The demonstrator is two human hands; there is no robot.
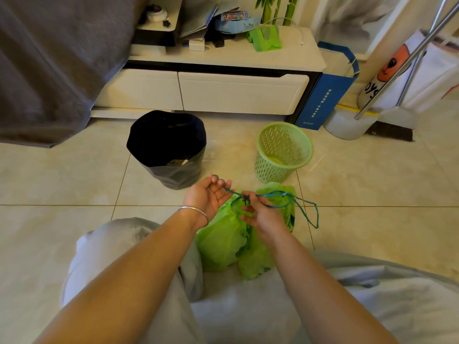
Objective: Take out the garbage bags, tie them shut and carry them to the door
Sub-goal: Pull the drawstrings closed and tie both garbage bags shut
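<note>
A green garbage bag (223, 242) lies on the tiled floor between my knees. Its blue drawstring (308, 214) is pulled out, with a loop trailing to the right. My left hand (210, 197) pinches one end of the string up and to the left. My right hand (260, 214) grips the string near the bag's gathered mouth. A bin with a black garbage bag (166, 142) lining it stands open farther back on the left. The green mesh basket (283, 152) to its right has no bag in it.
A white low cabinet (223, 90) runs along the back. A grey bedcover (49, 70) hangs at the left. A blue paper bag (325, 95), a white bucket (345, 125) and metal poles (409, 58) crowd the right corner.
</note>
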